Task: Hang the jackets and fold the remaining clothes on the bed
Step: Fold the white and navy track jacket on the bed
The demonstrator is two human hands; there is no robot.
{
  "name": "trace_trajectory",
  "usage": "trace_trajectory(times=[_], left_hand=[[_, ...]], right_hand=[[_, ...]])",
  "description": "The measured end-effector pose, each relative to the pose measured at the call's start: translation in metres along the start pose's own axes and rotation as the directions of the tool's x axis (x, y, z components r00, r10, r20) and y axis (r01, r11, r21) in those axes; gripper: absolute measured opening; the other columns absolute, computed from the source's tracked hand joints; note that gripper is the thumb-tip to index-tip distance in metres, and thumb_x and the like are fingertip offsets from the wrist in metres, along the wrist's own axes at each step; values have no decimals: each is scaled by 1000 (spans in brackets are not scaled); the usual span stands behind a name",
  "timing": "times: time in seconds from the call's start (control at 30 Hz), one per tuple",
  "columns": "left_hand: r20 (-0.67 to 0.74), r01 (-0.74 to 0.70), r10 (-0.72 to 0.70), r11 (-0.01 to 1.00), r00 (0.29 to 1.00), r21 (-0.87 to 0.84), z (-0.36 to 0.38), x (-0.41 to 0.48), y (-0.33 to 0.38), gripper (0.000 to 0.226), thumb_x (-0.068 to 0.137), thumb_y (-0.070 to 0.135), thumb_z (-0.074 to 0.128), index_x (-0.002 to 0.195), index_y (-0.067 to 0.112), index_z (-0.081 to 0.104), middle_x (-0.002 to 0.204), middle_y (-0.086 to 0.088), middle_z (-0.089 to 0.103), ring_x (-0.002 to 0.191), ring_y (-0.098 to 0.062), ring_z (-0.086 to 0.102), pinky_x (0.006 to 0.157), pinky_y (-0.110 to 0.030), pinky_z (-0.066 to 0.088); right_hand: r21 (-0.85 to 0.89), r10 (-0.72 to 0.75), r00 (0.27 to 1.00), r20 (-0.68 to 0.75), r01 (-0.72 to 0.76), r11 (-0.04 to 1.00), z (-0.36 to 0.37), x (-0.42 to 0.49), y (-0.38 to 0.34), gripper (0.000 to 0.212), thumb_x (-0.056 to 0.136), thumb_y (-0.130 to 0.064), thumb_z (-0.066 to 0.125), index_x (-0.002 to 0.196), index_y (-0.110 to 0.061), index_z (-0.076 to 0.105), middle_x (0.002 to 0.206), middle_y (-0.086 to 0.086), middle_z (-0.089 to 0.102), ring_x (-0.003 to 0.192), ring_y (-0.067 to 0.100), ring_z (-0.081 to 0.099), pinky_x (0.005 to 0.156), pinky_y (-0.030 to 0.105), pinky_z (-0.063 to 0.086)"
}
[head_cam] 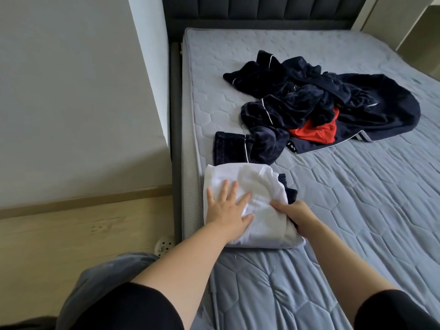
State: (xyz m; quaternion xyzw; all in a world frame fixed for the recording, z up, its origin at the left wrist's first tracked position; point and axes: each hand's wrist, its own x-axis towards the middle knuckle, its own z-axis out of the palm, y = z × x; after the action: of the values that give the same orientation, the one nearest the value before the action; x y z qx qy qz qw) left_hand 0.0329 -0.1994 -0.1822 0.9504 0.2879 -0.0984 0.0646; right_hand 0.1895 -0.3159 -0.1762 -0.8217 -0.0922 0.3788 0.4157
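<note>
White garment (259, 184): folded bundle near the left edge of the bed (357, 210), at 6 o'clock of the dark heap.
Left hand (226, 210): grip wide open, fingers spread flat, pressing on the bundle's left half.
Right hand (294, 214): grip closed on the bundle's right edge, fingers curled under the cloth.
Navy clothes (309, 96): crumpled heap at 1 o'clock from the bundle, with a red garment (319, 132) tucked in.
Dark blue edge (289, 190): peeks from under the bundle at 2 o'clock, possibly another folded piece.
</note>
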Motion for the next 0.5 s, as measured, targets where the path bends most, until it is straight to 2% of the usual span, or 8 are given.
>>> trace_trajectory(times=[0.07,0.13,0.23,0.33,0.43,0.5], left_hand=[[-9,7,-7,997,1000,-77,0,0,-10,60,94,61,16,148,42,0,157,0,-18,142,-25,-23,109,-61,-8],[-50,33,-42,985,998,-166,-1,-2,-21,58,94,60,14,148,43,-2,157,3,-17,143,-21,-21,111,-58,-7],[-165,102,-172,925,971,-366,-12,-5,-37,55,97,53,15,148,41,-2,159,4,-9,145,-18,-11,115,-53,-2],[-288,120,-300,853,909,-509,-32,-8,-49,52,100,44,20,149,36,5,159,2,-1,146,-16,-5,114,-47,-4],[-435,79,-324,866,840,-494,-48,-9,-54,52,100,40,24,150,32,12,159,0,2,146,-15,-4,115,-46,-4],[-446,73,-254,921,858,-384,-49,-8,-55,54,99,43,23,150,31,11,159,0,0,146,-17,-7,114,-48,-6]], right_hand=[[68,-2,997,77,-3,998,2,-6,-7,30,76,-22,77,94,0,67,80,9,71,71,20,67,54,25,50],[209,-59,987,148,27,978,6,-15,-16,26,77,-13,75,98,1,66,79,10,72,70,22,69,54,27,52],[451,-192,936,294,42,892,14,-33,-34,21,80,-4,69,100,-1,64,82,11,74,72,25,71,56,29,56],[514,-300,875,381,69,855,27,-48,-49,18,81,-1,65,98,0,65,85,14,73,75,27,71,59,30,56],[546,-288,852,437,3,838,33,-52,-51,24,74,-8,67,97,-2,67,88,15,72,76,29,71,61,32,57],[474,-207,887,412,-15,880,31,-49,-46,22,79,-8,67,100,0,65,87,15,72,75,29,71,60,32,57]])
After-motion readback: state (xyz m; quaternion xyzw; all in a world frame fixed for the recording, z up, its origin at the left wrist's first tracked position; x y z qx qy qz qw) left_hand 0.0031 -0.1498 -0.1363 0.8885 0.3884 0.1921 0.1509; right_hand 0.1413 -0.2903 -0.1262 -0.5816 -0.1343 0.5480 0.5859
